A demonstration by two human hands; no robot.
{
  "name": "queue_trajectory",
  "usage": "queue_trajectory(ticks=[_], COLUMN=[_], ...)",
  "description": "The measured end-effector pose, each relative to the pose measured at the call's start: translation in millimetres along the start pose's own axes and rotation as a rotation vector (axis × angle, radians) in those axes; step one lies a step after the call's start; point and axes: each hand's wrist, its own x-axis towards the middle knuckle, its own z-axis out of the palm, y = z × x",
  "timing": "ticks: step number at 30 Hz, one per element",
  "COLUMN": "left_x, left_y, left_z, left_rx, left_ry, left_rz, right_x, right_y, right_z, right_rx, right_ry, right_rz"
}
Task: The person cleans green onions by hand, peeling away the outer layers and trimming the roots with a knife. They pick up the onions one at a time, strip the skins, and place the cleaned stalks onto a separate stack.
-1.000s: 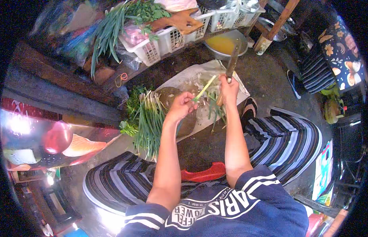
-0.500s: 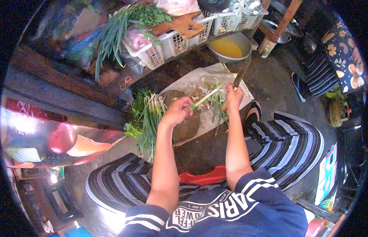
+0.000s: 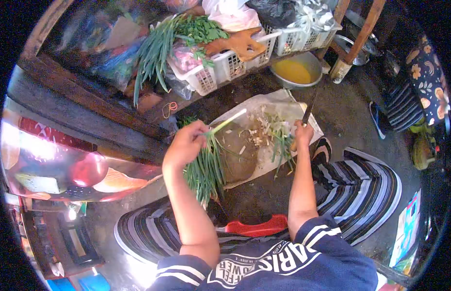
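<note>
My left hand (image 3: 187,140) is closed around a spring onion (image 3: 229,120), whose white end points up and right. Beneath and beside that hand lies a bundle of spring onions (image 3: 206,172), its upper part partly covered by the hand. My right hand (image 3: 303,134) grips a knife (image 3: 308,112) by the handle, with the dark blade pointing up and away from me. Between the hands, pale and green trimmings (image 3: 264,128) are scattered over a brown round surface (image 3: 239,167) and a whitish sack (image 3: 289,100). More green leaves (image 3: 282,148) lie just left of the right hand.
White baskets (image 3: 202,83) hold bags, greens (image 3: 157,48) and a wooden cutting board (image 3: 240,43). Near them stands a metal basin (image 3: 298,72) with yellow contents. A wooden post (image 3: 363,34) rises behind. Another person's patterned clothing (image 3: 424,82) shows at right. Something red (image 3: 257,226) sits before me.
My left hand has moved left with the spring onion, away from the knife and over the bundle. My right hand, still holding the knife, is farther right and lower. The whole view has shifted.
</note>
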Motion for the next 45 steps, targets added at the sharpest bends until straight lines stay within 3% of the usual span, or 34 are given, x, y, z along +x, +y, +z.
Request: queue_trajectory(ticks=[2, 3, 5, 9, 10, 11, 12, 13, 14, 16, 18, 19, 21, 23, 25, 27, 29, 33, 35, 36, 37, 39, 40, 43, 44, 45], left_x=[-7, -11, -16, 43, 63, 102, 122, 92, 118, 146, 135, 130, 118, 61, 48, 37, 28, 40, 52, 66, 79, 79, 74, 72, 88, 87], left_y=[14, 22, 49, 67, 77, 64, 70, 117, 111, 82, 63, 58, 52, 72, 41, 10, -14, -72, -92, -125, -151, -143, -130, -96, -111, -105], left_z=[-19, -29, -63, -152, -169, -206, -225, -185, -206, -212, -187, -184, -175, -136, -131, -98, -65, -7, 20, 45, 67, 101, 111, 121, 132, 130], left_rx=[-0.22, -0.239, -0.155, 0.319, 0.441, 0.594, 1.01, 0.694, 0.781, 0.858, 0.765, 0.765, 0.299, 0.429, 0.253, -0.27, -0.451, -0.416, -0.284, -0.227, -0.167, -0.105, -0.343, -0.547, -0.648, -0.643], left_ry=[0.008, 0.074, 0.296, 0.787, 0.847, 0.838, 0.92, 0.807, 0.668, 0.512, 0.836, 0.836, 0.848, 1.1, 1.141, 1.0, 0.893, 0.577, 0.318, 0.259, 0.2, 0.191, 0.172, 0.134, 0.123, 0.124], left_rz=[0.168, 0.201, 0.193, 0.478, 0.45, 0.542, 0.359, 0.167, 0.116, 0.054, 0.384, 0.371, 0.71, 0.561, 0.374, 0.434, 0.353, -0.007, -0.147, -0.087, -0.026, 0.018, 0.065, 0.06, 0.036, 0.042], right_x=[-16, -27, -35, -42, -41, -52, -59, -61, -68, -103, -126, -140, -166, -185, -199, -203, -203, -179, -159, -153, -145, -132, -133, -130, -132, -134], right_y=[-20, -27, -3, 26, 40, 30, 26, 36, 55, 11, 17, 12, 1, -16, -35, -37, -17, -21, -34, -34, -38, -63, -85, -97, -99, -101], right_z=[-2, 0, 6, 11, 15, 13, 15, 25, 35, 44, 70, 83, 103, 115, 127, 134, 150, 141, 115, 105, 95, 73, 63, 59, 60, 61], right_rx=[-0.115, -0.238, -0.195, -0.184, -0.273, -0.196, -0.161, -0.343, -0.431, -0.271, -0.46, -0.46, -0.454, -0.436, -0.472, -0.508, -0.532, -0.616, -0.064, 0.18, 0.177, 0.21, 0.238, 0.386, 0.391, 0.387], right_ry=[-0.033, -0.06, -0.058, -0.001, 0.051, 0.019, -0.048, -0.058, -0.006, -0.327, -0.507, -0.527, -0.562, -0.665, -0.692, -0.715, -0.688, -0.622, -0.889, -0.905, -0.896, -1.025, -0.992, -1.035, -1.038, -0.983], right_rz=[-0.041, -0.073, -0.119, -0.125, -0.195, -0.146, -0.216, -0.216, -0.424, -0.166, -0.183, -0.24, -0.287, -0.292, -0.312, -0.335, -0.462, -0.417, 0.168, 0.38, 0.373, 0.452, 0.392, 0.428, 0.424, 0.334])
